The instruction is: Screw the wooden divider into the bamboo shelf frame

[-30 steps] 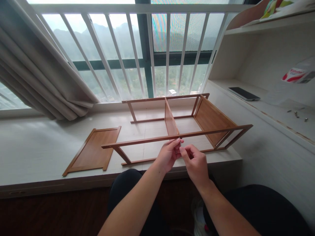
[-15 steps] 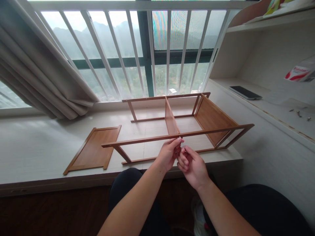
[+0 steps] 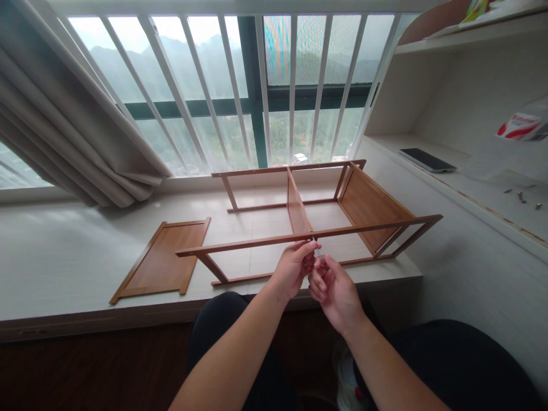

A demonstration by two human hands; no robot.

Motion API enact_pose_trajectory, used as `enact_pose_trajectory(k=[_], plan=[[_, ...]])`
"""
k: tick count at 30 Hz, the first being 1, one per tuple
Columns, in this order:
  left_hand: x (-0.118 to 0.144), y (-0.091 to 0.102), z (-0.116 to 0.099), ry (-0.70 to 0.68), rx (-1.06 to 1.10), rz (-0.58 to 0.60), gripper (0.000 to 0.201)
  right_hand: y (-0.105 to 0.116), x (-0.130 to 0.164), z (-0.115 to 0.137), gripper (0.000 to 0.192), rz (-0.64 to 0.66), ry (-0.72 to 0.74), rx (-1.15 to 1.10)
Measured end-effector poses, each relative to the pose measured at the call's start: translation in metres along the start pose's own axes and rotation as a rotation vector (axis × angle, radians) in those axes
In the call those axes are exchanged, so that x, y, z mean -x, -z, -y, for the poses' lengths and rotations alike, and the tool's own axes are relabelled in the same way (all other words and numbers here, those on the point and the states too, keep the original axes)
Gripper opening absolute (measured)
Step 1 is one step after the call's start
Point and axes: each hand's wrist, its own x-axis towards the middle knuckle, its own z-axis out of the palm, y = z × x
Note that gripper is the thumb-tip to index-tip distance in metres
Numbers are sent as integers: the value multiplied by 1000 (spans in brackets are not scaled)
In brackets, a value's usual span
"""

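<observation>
A wooden shelf frame (image 3: 265, 244) lies on its side on the white window ledge, with a middle shelf panel (image 3: 296, 200) and an end panel (image 3: 372, 200) fitted between its sides. At the near rail, by the middle panel's joint, a thin metal rod (image 3: 317, 250) that looks like a hex key points up toward the wood. My left hand (image 3: 294, 265) is closed, its fingertips pinching around the rod's upper part just below the rail. My right hand (image 3: 338, 288) is closed at the rod's lower end, fingers curled. Fingers hide part of the rod.
A loose wooden panel (image 3: 165, 258) lies flat on the ledge (image 3: 51, 257) at left. On the right-hand shelf are a dark phone-like slab (image 3: 427, 160), several small metal fasteners (image 3: 521, 197) and a clear bag (image 3: 520, 127). A curtain (image 3: 72, 108) and white railing (image 3: 293, 85) stand behind.
My right fingers have shifted slightly around the lower end of the rod, and the rod's tilt differs a little. The left hand and the shelf frame stay in place.
</observation>
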Motion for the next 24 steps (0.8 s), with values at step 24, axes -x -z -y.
enact_pose_trajectory(k=[24], plan=[[-3,3,0,91,119,27,30,6,1,18,24,-265,684,1349]])
